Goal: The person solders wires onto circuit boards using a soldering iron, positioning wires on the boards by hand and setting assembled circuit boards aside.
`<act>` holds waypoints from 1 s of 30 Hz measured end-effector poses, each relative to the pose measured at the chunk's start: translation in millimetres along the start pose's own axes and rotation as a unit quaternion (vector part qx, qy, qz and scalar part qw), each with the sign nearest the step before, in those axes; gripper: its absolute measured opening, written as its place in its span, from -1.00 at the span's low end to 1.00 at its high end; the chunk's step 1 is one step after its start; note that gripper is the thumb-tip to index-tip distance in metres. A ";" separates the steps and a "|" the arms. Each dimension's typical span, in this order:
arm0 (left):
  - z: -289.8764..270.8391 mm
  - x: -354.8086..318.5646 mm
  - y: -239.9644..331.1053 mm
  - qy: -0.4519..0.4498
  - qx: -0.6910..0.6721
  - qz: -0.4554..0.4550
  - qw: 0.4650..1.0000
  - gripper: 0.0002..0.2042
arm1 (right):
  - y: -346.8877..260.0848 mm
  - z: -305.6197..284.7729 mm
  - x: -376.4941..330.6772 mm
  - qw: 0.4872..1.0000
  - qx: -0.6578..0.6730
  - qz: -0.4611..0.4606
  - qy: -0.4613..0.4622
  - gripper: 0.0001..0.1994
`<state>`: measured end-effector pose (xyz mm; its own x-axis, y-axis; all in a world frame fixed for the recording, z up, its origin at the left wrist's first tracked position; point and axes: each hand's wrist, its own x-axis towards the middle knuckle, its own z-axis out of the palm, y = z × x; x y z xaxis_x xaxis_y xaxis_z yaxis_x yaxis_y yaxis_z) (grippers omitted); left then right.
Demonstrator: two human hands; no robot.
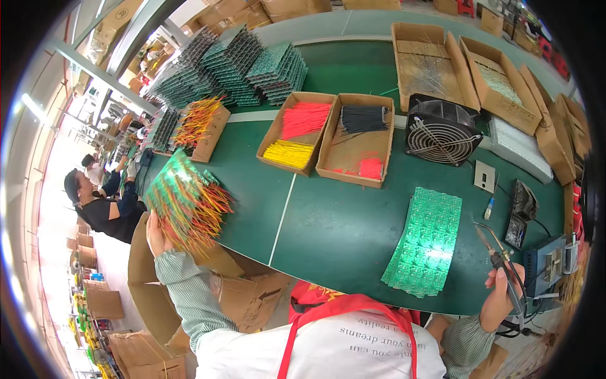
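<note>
At the left edge of the green workbench, my left hand [156, 234] grips a green circuit board panel [173, 174] bristling with red, yellow and dark wires. It is tilted, and some of my fingers are hidden behind it. A soldering iron [498, 258] with a thin curved metal tube beside its tip is held in my right hand [500, 294] at the bench's right front, tip pointing up and away from me. Between my hands, nearer the right one, lies a fanned stack of bare green circuit board panels [429, 240].
Cardboard trays of red and yellow wires [295, 132] and black and red wires [355, 142] stand mid-bench. Behind the boards is a black fan [444, 132]. A blue soldering station [544, 268] sits far right. Tall board stacks [230, 66] rise at back left; a co-worker [104, 202] sits beyond.
</note>
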<state>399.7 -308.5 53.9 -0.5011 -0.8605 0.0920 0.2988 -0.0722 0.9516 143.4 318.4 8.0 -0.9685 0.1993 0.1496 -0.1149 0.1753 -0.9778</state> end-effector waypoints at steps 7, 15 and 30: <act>-94.7 -9.2 -27.6 0.212 0.359 -0.134 0.899 -0.68 | -2.6 6.1 -0.6 1.000 -0.008 0.015 0.005 -0.80; -97.6 -15.3 -38.2 0.255 0.271 -0.170 0.912 -0.64 | 1.3 -0.4 -2.8 0.999 0.019 0.024 0.012 -0.83; -89.1 32.0 -24.2 0.224 0.044 -0.179 0.957 -0.71 | 9.7 -4.6 1.8 1.000 0.003 0.006 0.013 -0.81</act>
<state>448.9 -379.3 7.8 -0.1533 -0.9198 -0.3612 0.0930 -0.3774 0.9214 141.6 324.9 -0.5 -0.9637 0.2265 0.1416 -0.1047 0.1672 -0.9803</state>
